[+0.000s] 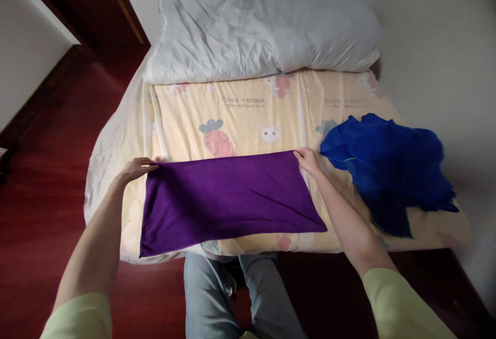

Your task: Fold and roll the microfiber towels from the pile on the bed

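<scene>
A purple cloth [232, 199], like a towel, is spread wide over the near edge of the bed. My left hand [137, 168] pinches its far left corner between thumb and fingers. At the far right corner, my right hand [307, 160] grips the cloth in the same way. The far edge between both hands is nearly straight, while the lower right part shows a few soft creases. To the right of my right hand lies a crumpled heap of blue cloth [391, 163], touched by neither hand.
The bed [186, 111] has a pale yellow sheet printed with carrots and rabbits. A folded white quilt [263, 29] lies across its far end. A white wall [437, 49] borders the right side, and dark red floor [50, 184] runs along the left.
</scene>
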`<state>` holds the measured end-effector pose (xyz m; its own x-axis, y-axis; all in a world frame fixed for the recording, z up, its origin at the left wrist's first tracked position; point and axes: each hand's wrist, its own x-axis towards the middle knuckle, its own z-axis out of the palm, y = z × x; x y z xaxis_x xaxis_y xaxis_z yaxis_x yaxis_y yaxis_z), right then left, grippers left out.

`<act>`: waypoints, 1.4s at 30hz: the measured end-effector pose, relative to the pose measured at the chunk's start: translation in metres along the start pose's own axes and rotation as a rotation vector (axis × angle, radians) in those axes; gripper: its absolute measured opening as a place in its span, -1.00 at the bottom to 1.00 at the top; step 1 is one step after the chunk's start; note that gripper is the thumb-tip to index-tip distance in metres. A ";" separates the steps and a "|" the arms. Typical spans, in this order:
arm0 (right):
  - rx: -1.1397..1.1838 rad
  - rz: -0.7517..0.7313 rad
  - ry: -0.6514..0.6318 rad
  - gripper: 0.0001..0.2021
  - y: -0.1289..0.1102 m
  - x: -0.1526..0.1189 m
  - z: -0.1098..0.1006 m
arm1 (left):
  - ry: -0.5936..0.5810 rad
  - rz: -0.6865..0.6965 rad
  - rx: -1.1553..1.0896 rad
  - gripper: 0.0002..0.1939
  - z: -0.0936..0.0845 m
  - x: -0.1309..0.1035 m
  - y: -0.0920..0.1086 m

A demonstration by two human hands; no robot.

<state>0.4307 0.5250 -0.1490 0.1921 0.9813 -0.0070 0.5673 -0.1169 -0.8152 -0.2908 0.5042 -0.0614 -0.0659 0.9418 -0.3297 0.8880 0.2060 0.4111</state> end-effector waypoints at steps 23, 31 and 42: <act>-0.363 0.232 0.273 -0.78 -0.024 0.019 0.029 | 0.356 -0.091 0.267 -0.68 0.036 0.022 0.003; -0.421 0.236 0.349 -0.68 -0.033 0.019 0.036 | 0.471 -0.169 0.152 -0.61 0.041 0.022 0.012; -0.589 -0.316 -0.071 -0.43 -0.074 -0.082 0.107 | 0.401 0.034 0.199 -0.29 0.128 -0.045 0.063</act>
<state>0.2871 0.4698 -0.1498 -0.0969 0.9873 0.1258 0.9337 0.1339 -0.3322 -0.1736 0.4407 -0.1296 -0.1717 0.9837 0.0530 0.9603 0.1552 0.2316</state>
